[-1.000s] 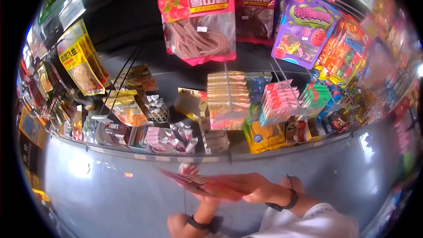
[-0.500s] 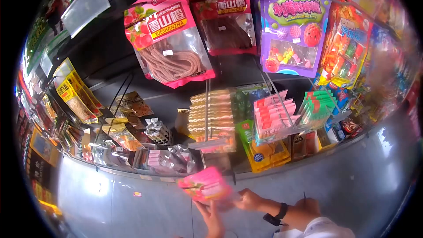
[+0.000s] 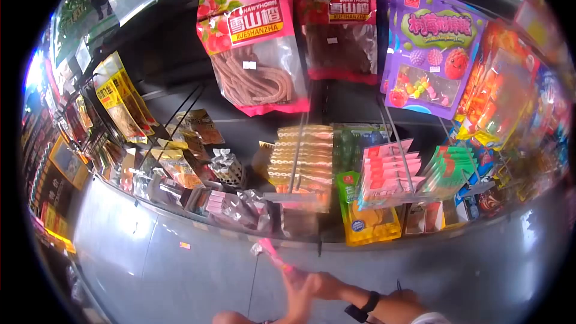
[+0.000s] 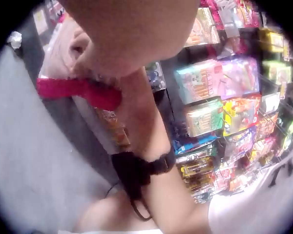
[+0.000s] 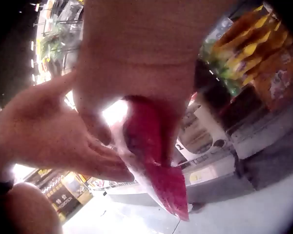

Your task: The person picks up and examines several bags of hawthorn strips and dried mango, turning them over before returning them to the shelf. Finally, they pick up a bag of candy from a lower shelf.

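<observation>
Low in front of the shelf, both hands grip one pink snack bag [image 3: 273,253], seen nearly edge-on. My right hand [image 3: 327,286] pinches it; in the right wrist view that hand [image 5: 141,63] comes down from the top with the bag [image 5: 168,187] folded between thumb and fingers. My left hand [image 3: 298,298] holds the bag from the other side, its fingers partly hidden behind it in the right wrist view. From the left wrist, a crimson edge of the bag [image 4: 100,94] shows under the hand [image 4: 132,39]. The bag's printed front is turned away.
Pink hawthorn bags [image 3: 252,54] and purple candy bags [image 3: 432,54] hang on hooks above. Below are pink packets [image 3: 390,174], green packets [image 3: 447,171] and a yellow-green bag [image 3: 369,216]. Metal hook rods [image 3: 298,156] stick out. Grey floor [image 3: 210,276] lies beneath the hands.
The pink bag turned from flat to face-up with its printed front showing, and now stands edge-on. Both hands have drawn close together around it. The head view has shifted slightly.
</observation>
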The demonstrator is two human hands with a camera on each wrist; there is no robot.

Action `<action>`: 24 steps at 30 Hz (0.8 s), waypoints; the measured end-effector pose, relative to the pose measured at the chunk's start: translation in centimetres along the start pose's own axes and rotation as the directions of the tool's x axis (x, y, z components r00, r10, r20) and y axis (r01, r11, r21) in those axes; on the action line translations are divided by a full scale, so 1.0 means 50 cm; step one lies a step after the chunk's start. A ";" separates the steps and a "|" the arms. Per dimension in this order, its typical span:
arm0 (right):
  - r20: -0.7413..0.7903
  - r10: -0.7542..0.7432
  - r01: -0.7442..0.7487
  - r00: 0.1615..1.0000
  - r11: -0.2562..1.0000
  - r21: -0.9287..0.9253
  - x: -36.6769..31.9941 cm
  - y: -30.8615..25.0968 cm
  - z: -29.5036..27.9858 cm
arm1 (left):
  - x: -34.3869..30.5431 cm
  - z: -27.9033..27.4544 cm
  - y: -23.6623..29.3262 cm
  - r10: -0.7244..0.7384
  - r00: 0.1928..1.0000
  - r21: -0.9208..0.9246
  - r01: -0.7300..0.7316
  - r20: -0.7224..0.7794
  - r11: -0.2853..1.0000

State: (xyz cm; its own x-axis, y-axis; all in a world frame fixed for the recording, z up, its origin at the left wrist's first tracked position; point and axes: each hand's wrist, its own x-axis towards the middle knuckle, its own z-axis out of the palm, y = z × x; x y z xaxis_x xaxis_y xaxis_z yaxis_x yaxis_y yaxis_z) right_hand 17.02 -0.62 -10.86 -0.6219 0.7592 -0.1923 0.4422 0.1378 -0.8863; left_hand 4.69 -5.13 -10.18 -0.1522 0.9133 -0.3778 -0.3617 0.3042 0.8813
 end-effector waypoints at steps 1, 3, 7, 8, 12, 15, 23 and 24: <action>0.029 0.008 -0.007 1.000 1.000 -0.030 0.000 -0.007 0.006 | 0.013 -0.006 0.001 -0.004 1.000 0.039 0.005 -0.030 0.999; -0.089 -0.173 0.186 0.981 0.968 0.168 0.010 0.027 0.043 | 0.035 -0.022 0.006 -0.018 0.995 0.118 0.029 -0.095 0.993; -0.245 -0.262 0.326 0.934 0.905 0.275 -0.004 0.004 0.011 | 0.054 -0.038 0.001 0.054 0.993 -0.099 -0.065 -0.104 0.993; -0.206 -0.102 0.159 0.973 0.946 0.283 -0.006 0.009 -0.007 | 0.042 -0.035 0.016 -0.020 0.996 -0.081 0.013 -0.085 0.997; -0.476 0.096 0.038 0.874 0.964 0.263 -0.019 0.001 -0.051 | 0.032 -0.030 0.013 -0.071 0.996 -0.228 0.059 -0.047 0.972; -0.399 0.176 -0.013 0.900 0.925 0.379 -0.011 0.052 -0.064 | 0.036 -0.046 -0.015 -0.133 0.990 -0.217 0.119 -0.051 0.969; -0.032 0.234 -0.093 0.972 0.505 0.858 -0.050 -0.015 -0.095 | 0.025 -0.079 -0.022 -0.160 0.987 -0.157 0.155 -0.020 0.975; -0.039 0.237 -0.094 0.971 0.524 0.846 -0.050 -0.011 -0.092 | 0.014 -0.083 -0.019 -0.147 0.989 -0.090 0.143 -0.035 0.986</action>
State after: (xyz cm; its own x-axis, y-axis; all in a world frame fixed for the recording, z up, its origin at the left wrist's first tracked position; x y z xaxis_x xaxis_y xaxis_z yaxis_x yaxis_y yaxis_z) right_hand 21.32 0.34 -7.96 -0.4738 0.7942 -0.3804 -0.2566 -0.5377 -0.8031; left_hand 1.11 -5.87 -12.45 -0.1296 0.8487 -0.5127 -0.4609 0.4063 0.7890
